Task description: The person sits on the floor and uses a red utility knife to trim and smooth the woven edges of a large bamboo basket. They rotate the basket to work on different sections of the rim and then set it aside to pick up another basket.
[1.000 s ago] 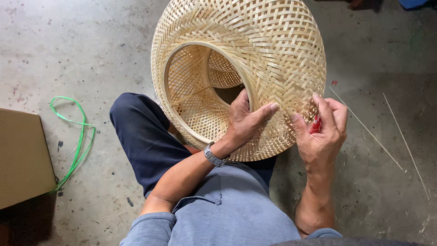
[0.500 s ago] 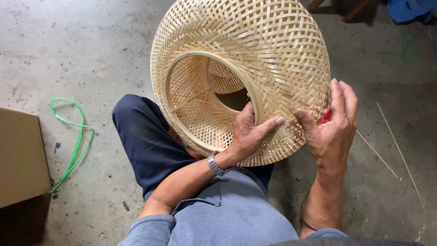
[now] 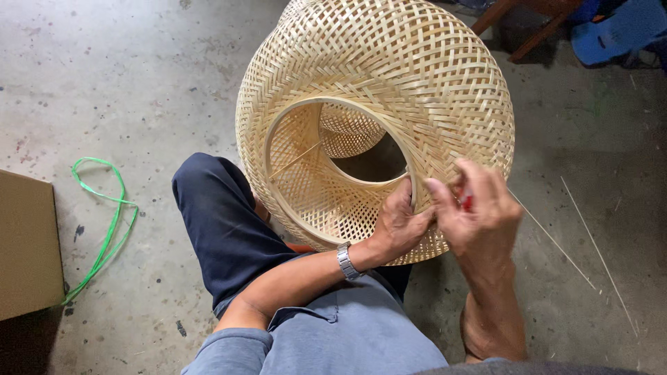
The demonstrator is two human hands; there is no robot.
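Observation:
A large woven bamboo basket-like shade (image 3: 389, 83) with a round open rim rests on my lap, opening turned toward me. My left hand (image 3: 399, 226) presses on the weave at the lower rim, a metal watch on its wrist. My right hand (image 3: 479, 215) is closed around a small red-handled tool (image 3: 466, 202), mostly hidden by the fingers, held against the basket's near edge beside my left hand. A thin bamboo sliver (image 3: 295, 160) crosses the inside of the opening.
A green plastic strap (image 3: 104, 222) loops on the concrete floor at left, beside a cardboard box (image 3: 28, 243). Thin bamboo strips (image 3: 577, 229) lie on the floor at right. Wooden furniture legs (image 3: 517, 21) and a blue object (image 3: 611, 31) are at top right.
The basket has turned, its rim now nearer my hands. My right hand moved left along the edge to meet my left hand, still holding the red tool.

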